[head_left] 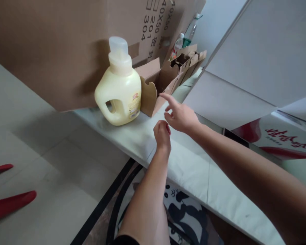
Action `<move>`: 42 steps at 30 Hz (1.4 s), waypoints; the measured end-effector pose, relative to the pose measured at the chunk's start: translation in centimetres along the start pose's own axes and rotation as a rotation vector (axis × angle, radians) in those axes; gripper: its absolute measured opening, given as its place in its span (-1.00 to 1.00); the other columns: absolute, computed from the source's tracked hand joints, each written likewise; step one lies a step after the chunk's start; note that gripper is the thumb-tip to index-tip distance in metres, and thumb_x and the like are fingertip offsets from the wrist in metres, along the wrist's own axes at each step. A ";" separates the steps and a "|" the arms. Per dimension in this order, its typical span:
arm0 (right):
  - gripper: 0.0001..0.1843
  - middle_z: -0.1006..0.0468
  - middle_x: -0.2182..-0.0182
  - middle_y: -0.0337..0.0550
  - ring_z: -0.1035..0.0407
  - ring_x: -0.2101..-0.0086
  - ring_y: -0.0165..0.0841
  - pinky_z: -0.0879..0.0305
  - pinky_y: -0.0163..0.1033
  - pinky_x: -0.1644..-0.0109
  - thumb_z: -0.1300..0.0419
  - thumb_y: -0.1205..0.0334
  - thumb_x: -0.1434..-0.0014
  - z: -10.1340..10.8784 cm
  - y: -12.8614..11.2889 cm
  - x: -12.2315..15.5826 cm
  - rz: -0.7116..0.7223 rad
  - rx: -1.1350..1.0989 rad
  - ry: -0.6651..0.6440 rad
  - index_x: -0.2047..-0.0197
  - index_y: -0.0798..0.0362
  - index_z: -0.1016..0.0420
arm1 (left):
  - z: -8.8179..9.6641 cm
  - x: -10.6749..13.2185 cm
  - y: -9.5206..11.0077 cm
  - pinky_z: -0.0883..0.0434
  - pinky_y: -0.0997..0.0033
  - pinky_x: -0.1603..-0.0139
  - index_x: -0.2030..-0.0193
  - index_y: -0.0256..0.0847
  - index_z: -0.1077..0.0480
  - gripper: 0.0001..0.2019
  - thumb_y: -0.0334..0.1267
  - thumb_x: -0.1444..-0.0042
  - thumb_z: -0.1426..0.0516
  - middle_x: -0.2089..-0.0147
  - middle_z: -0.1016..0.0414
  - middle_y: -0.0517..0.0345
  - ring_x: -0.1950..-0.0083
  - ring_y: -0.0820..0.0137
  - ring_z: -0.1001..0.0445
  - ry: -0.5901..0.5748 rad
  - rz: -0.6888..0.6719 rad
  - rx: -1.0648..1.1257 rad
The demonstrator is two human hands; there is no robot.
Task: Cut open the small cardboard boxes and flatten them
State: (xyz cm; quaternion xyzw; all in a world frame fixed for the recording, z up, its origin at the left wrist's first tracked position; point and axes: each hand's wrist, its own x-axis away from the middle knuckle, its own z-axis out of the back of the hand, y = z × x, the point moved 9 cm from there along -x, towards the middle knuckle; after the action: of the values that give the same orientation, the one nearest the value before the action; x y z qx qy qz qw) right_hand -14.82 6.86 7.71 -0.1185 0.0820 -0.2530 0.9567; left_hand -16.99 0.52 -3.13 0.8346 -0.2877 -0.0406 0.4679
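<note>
My left hand [162, 136] is closed, its fingers curled inward, above the pale ledge [186, 160]. A bit of red shows at its inner side; what it holds, if anything, is hidden. Just beyond it, my right hand [181, 115] stretches out its index finger, with the other fingers loosely bent and nothing visible in them. That fingertip is at the edge of an open cardboard box [148, 97]; I cannot tell whether it touches. Left of the box stands an upright pale yellow detergent jug [119, 88] with a handle and a translucent cap.
Behind the jug rises a large printed carton [66, 51]. More cardboard boxes [185, 64] and plastic bottles [178, 44] stand farther along the ledge. A red and white box [277, 134] is at right. Red objects [12, 204] lie at lower left, and a panda-patterned mat [186, 217] below.
</note>
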 end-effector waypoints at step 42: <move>-0.75 -0.45 -0.08 -0.06 -0.27 -0.19 -0.04 -0.08 0.21 -0.29 -0.12 -0.01 -0.20 2.0 21.2 34.6 -0.431 -0.768 0.905 0.16 -0.07 -0.47 | -12.5 9.2 -4.1 -0.36 0.29 -0.15 0.05 -0.08 -0.51 -0.67 0.01 -0.10 -0.21 0.02 -0.55 -0.01 -0.03 0.27 -0.51 -0.622 -0.442 -0.354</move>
State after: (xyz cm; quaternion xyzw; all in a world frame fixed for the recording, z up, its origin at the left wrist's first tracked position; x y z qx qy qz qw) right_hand 25.19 7.66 0.57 -0.3484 0.5378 -0.4177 0.6441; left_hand -3.28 6.85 2.38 0.7310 -0.2178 -0.4387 0.4751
